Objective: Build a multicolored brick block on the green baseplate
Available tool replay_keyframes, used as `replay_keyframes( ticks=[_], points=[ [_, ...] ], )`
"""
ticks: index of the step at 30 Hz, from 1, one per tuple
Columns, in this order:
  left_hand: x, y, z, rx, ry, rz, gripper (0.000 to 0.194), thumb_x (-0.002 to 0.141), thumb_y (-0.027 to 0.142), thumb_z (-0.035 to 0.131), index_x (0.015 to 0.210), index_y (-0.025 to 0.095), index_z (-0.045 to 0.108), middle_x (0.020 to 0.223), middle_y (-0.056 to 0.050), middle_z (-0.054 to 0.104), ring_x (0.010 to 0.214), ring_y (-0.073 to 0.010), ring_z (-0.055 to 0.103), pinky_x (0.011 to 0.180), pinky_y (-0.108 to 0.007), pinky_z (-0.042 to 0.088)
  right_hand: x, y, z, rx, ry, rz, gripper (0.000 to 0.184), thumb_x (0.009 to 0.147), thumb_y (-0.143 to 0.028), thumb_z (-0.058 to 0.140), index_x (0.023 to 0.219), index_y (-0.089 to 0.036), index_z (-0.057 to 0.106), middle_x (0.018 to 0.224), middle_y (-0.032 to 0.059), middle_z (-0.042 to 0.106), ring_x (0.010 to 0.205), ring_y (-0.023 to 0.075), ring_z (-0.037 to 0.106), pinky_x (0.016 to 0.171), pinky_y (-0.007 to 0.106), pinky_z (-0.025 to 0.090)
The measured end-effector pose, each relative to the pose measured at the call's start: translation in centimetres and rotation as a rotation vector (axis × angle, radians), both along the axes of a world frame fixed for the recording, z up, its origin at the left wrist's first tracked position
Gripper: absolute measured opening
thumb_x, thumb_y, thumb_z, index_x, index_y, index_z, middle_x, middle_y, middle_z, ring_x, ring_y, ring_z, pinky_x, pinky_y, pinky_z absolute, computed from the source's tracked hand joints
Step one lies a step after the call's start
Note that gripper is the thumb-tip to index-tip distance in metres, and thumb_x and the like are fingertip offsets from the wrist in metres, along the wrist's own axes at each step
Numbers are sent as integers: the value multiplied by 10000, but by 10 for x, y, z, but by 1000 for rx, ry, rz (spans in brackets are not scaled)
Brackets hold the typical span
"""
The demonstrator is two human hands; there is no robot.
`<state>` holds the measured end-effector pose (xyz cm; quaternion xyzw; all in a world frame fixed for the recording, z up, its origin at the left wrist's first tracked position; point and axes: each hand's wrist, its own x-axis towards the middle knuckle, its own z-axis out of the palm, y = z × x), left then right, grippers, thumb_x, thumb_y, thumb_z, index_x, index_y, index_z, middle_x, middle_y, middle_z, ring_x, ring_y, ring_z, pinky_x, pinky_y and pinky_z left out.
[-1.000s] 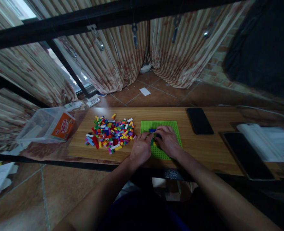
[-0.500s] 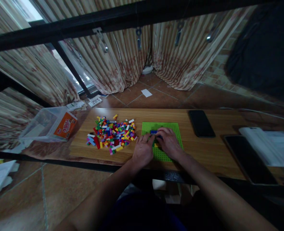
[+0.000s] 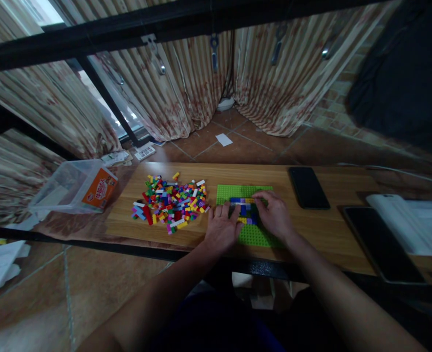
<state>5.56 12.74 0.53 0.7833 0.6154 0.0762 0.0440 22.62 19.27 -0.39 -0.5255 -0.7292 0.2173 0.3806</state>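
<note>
A green baseplate (image 3: 226, 192) lies on the wooden board (image 3: 128, 210) in front of me. A small cluster of blue, purple and yellow bricks (image 3: 246, 210) is stuck on its middle. My left hand (image 3: 221, 230) rests on the plate's left edge, fingers stretched flat beside the cluster. On the plate's right side my right hand (image 3: 276, 217) has its fingers curled, the fingertips touching the far edge of the cluster. A heap of several loose coloured bricks (image 3: 170, 203) lies left of the plate.
A clear plastic tub with an orange label (image 3: 76, 188) lies on its side at the left. A black phone (image 3: 309, 187) lies right of the plate. Further right are a dark tablet (image 3: 382, 244) and a white booklet (image 3: 410, 222). Curtains hang behind.
My hands have drawn apart, the right one sliding to the right, so the brick cluster between them now shows. The view shifted slightly.
</note>
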Motion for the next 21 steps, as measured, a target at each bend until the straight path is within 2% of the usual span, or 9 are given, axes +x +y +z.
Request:
replay_keyframes(
  ticks=[7, 13, 21],
  points=[
    [1, 5, 3, 5, -5, -32, 448, 929, 413, 437, 1327, 213, 491, 1403, -150, 439, 1214, -330, 432, 1040, -602, 297, 0, -8, -2, -45, -38, -7, 205, 876, -268, 450, 893, -215, 647, 918, 71, 660, 911, 227, 603, 868, 402, 464],
    [5, 5, 6, 13, -11, -33, 417, 922, 397, 445, 1264, 169, 522, 1362, -168, 465, 1208, -331, 442, 1032, -610, 314, 4, -13, -9, -13, -84, 26, 216, 875, -295, 444, 879, -207, 641, 903, 76, 664, 896, 233, 610, 864, 412, 471],
    [5, -7, 4, 62, -74, 2, 563, 885, 445, 506, 1374, 180, 419, 1424, -160, 428, 1242, -323, 428, 1045, -587, 330, 26, -21, -24, 38, -205, 55, 249, 879, -337, 426, 922, -208, 633, 984, 96, 657, 919, 248, 609, 870, 430, 485]
  ],
)
